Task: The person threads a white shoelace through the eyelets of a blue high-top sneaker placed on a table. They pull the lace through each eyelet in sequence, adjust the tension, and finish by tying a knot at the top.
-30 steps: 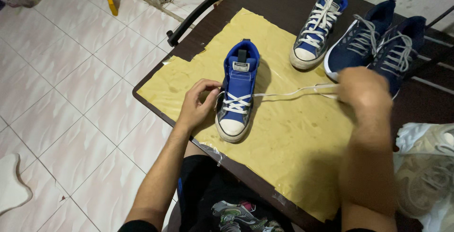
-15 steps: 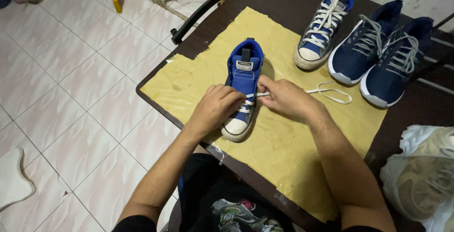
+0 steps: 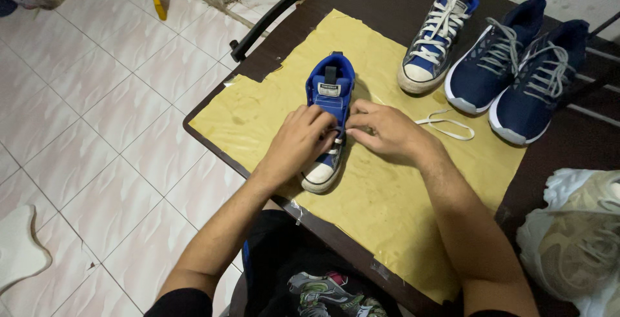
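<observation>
Dark wooden table [image 3: 361,0] carries a taped-down yellow paper sheet [image 3: 387,194], where a blue high-top canvas sneaker [image 3: 329,94] stands near the left edge. Left hand [image 3: 297,143] and right hand [image 3: 381,130] both pinch its white lace [image 3: 445,123], which trails rightward. Another blue sneaker [image 3: 433,33] and two navy trainers [image 3: 516,65] crowd the far edge.

Both forearms reach forward from the body and come together in the middle. The left hand [image 3: 298,143] lies palm down with fingers curled. The right hand [image 3: 382,132] is just beside it, its fingers bent in a pinching grip.
</observation>
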